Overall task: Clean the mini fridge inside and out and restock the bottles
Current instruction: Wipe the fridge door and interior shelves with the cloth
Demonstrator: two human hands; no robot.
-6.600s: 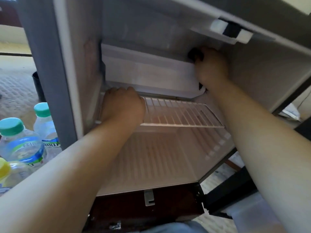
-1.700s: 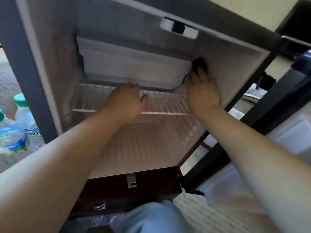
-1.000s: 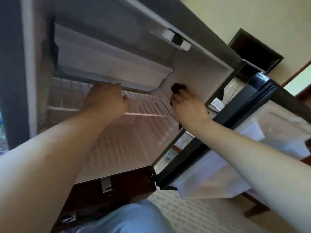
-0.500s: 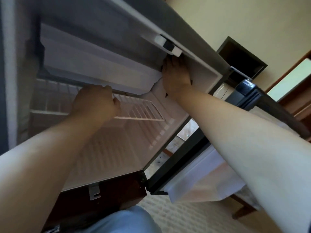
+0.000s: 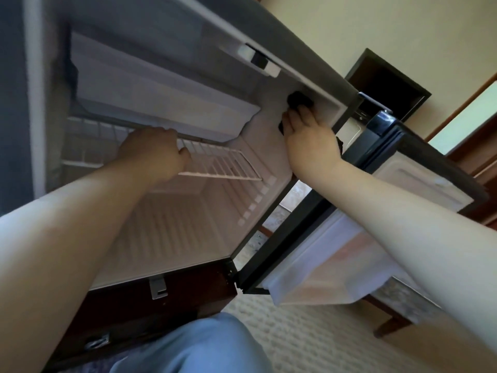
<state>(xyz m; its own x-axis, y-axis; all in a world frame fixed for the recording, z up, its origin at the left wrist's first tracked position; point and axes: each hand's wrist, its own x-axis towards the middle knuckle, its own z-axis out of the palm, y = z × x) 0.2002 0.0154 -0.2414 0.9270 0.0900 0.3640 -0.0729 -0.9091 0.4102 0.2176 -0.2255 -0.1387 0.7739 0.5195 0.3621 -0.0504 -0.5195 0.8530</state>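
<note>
The mini fridge [image 5: 166, 238] stands open in front of me, its white inside empty of bottles. My left hand [image 5: 154, 154] grips the front edge of the white wire shelf [image 5: 226, 164]. My right hand [image 5: 309, 135] presses a dark cloth [image 5: 298, 99] against the fridge's inner right wall, high up near the front frame. Most of the cloth is hidden under my fingers. A white freezer tray [image 5: 161, 95] sits above the shelf. No bottles are in view.
The fridge door [image 5: 390, 184] hangs open to the right, its white liner facing up. The fridge sits on a dark wooden cabinet [image 5: 134, 305]. My knee in blue trousers [image 5: 199, 345] is below. A patterned carpet [image 5: 309, 332] and a dark wall niche [image 5: 387, 84] lie to the right.
My right hand with the cloth slid from the upper corner by the light switch down and forward along the right wall. My left hand stayed on the shelf. The view swung right, losing the bottles.
</note>
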